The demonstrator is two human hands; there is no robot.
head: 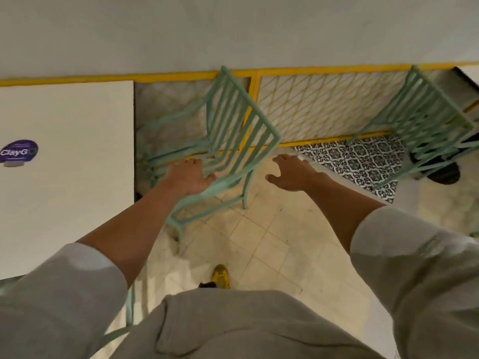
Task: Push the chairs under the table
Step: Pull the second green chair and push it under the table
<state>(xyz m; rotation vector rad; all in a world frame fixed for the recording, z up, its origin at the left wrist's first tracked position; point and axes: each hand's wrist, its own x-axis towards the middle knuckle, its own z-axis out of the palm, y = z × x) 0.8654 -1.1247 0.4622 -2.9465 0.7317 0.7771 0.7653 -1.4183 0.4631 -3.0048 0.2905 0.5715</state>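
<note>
A mint-green metal chair [233, 130] with a slatted backrest stands in the middle, its seat facing the white table [67, 203] on the left and partly under its edge. My left hand [188, 174] lies over the backrest's top rail near its near corner, fingers wrapped on it. Just right of the backrest's far corner, my right hand [291, 173] hovers with fingers spread, touching nothing. A second green chair [425, 120] stands at the right, by another table's corner [469, 76].
A yellow railing [324, 104] with mesh runs behind the chairs. The table carries a purple sticker [19, 151]. A dark shoe [443, 173] of another person sits under the right chair. Green chair legs [128, 309] show at lower left. My yellow shoe [220, 277] is on pale floor tiles.
</note>
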